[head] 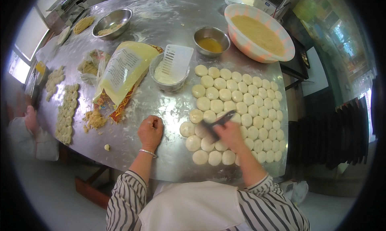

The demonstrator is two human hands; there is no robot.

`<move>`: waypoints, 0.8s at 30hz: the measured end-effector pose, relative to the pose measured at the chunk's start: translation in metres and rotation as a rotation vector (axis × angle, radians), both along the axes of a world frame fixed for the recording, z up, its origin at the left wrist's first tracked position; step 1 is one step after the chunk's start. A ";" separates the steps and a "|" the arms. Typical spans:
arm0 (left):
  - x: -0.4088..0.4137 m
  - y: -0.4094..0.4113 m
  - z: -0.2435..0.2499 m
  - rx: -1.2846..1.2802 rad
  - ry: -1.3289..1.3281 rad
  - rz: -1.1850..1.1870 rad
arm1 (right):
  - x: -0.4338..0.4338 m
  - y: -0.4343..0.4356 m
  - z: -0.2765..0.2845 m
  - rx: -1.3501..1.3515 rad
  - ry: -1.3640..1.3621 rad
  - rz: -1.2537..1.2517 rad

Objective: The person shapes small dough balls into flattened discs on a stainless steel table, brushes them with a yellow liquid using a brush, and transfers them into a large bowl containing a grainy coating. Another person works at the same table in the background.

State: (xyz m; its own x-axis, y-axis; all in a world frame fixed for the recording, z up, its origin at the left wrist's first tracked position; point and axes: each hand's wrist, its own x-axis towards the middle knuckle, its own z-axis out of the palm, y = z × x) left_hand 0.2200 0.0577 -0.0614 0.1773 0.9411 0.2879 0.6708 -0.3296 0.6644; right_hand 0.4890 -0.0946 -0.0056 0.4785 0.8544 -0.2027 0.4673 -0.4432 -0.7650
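Note:
My right hand [231,137] grips a dark, flat brush [210,132], blurred by motion, over the left part of a large patch of dough rounds [216,106]. The rounds are pale, flattened and set in close rows; many look glossy. My forearm and the brush hide some of them. To the left of the patch, my left hand [150,132] rests loosely fisted on the steel table [173,134], with nothing visible in it. Beyond the rounds stands a small steel bowl [211,53] holding yellow liquid [210,45].
A large plastic basin [250,51] of crumbly tan filling stands at the back right. Left of centre are a flour bowl [170,87] with a white slotted scraper [182,57], a yellow bag [125,65], crumbs [96,120] and small dough pieces [67,113]. Another person's hand [31,119] shows at far left.

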 end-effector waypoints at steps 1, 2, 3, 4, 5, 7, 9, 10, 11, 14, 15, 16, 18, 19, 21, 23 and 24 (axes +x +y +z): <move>-0.001 0.000 0.000 0.002 -0.004 0.001 | 0.025 -0.009 0.002 0.031 -0.090 -0.144; -0.003 -0.001 -0.001 -0.005 -0.009 0.008 | 0.049 -0.020 0.009 0.042 -0.333 -0.169; -0.001 0.000 -0.002 -0.010 -0.017 0.008 | 0.063 -0.029 0.019 0.052 -0.579 -0.197; 0.000 0.000 -0.003 -0.014 -0.025 0.009 | 0.061 -0.034 0.020 0.005 -0.559 -0.213; -0.001 -0.001 -0.002 -0.028 -0.009 0.015 | 0.050 -0.038 0.019 -0.043 -0.538 -0.229; 0.002 -0.002 0.005 -0.047 0.018 0.004 | 0.007 -0.044 0.006 -0.054 -0.178 -0.239; 0.002 -0.001 0.002 -0.051 0.022 -0.003 | -0.055 -0.043 -0.008 0.006 -0.046 0.091; 0.000 -0.001 0.001 -0.058 0.022 -0.002 | -0.079 -0.036 -0.002 0.120 0.031 0.165; -0.001 -0.001 -0.002 -0.065 0.023 -0.003 | -0.090 -0.034 0.005 0.233 0.107 0.236; -0.001 -0.004 0.001 -0.097 0.005 0.005 | -0.041 -0.049 -0.001 0.044 0.034 0.022; -0.001 -0.003 0.000 -0.108 -0.010 0.013 | -0.004 -0.067 -0.007 -0.119 -0.059 -0.112; -0.004 -0.001 -0.004 -0.091 0.023 0.009 | 0.029 -0.084 0.001 -0.167 -0.105 -0.273; -0.004 -0.001 -0.004 -0.077 0.058 -0.010 | 0.082 -0.128 0.015 -0.078 -0.395 -0.468; -0.003 0.000 -0.003 -0.069 0.078 -0.024 | 0.100 -0.143 0.020 0.010 -0.770 -0.461; -0.003 -0.001 -0.006 -0.076 0.038 -0.007 | 0.096 -0.153 0.022 -0.188 -0.799 -0.512; 0.001 -0.001 -0.004 -0.086 0.024 -0.009 | 0.045 -0.133 0.003 -0.340 -0.513 -0.282; 0.004 -0.002 0.001 -0.090 0.029 -0.015 | 0.009 -0.130 -0.017 -0.183 -0.493 -0.128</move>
